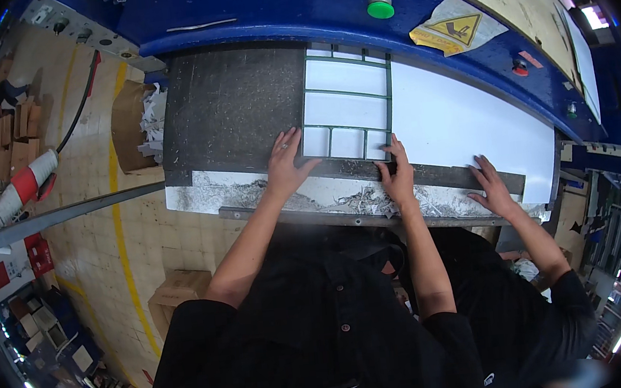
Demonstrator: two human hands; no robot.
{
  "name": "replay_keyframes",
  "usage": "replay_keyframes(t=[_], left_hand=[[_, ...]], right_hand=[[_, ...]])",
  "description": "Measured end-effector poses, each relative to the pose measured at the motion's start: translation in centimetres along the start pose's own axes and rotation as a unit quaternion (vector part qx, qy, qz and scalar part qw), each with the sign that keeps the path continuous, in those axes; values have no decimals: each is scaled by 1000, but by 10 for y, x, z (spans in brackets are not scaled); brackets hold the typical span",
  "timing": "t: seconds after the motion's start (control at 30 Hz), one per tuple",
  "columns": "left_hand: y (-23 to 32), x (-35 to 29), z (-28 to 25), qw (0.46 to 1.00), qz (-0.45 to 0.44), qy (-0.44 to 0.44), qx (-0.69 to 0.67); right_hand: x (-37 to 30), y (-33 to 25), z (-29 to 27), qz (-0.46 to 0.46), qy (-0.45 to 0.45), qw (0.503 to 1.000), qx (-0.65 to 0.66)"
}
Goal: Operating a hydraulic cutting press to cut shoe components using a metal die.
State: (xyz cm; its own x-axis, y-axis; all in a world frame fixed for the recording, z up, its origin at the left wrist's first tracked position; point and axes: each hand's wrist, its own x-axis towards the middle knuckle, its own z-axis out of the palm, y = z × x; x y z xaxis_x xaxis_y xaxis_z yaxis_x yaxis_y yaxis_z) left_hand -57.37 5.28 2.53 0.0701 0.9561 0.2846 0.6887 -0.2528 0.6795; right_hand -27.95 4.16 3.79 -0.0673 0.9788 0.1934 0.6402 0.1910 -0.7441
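Note:
A dark green frame [346, 96], which looks like a cutting die, lies on the white sheet at the far middle of the work surface. Thin strips divide it into several rectangles. Beside its near left corner is my left hand [287, 165], fingers stretched out and thumb spread toward the frame's near edge. My right hand [398, 176] rests at the near right corner, its index finger extended along the right side and its thumb apart. Both hands look open. The white sheet [460, 116] spreads to the right of the frame; how far it runs beneath is partly hidden.
A co-worker's hand [495, 189] lies by the sheet's near edge at right. Beyond stands a blue press beam [270, 7] with a green button [380, 8] and a yellow warning label [455, 27]. White scraps [310, 194] litter the near ledge; a cardboard box [132, 129] stands left.

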Motion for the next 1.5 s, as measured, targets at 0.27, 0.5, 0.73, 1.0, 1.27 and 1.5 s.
replay_keyframes(t=[0.27, 0.5, 0.73, 1.0, 1.27, 1.5], left_hand=[[-4, -3, 4, 1000, -1, -18, 0], [-7, -2, 5, 1000, 7, 4, 17], [-2, -3, 5, 998, -48, 8, -28], [-28, -6, 17, 998, -37, 8, -57], [-42, -12, 11, 998, -43, 11, -45], [-33, -20, 11, 994, -45, 4, -99]], right_hand=[[-5, 12, 6, -42, 2, 999, -29], [4, 21, 6, -78, -17, 995, -56], [6, 9, -7, -56, -37, 998, -16], [-3, 29, 15, -60, -13, 997, -52], [-4, 26, 35, -45, -12, 999, -14], [-16, 21, 27, -50, -3, 998, -42]])
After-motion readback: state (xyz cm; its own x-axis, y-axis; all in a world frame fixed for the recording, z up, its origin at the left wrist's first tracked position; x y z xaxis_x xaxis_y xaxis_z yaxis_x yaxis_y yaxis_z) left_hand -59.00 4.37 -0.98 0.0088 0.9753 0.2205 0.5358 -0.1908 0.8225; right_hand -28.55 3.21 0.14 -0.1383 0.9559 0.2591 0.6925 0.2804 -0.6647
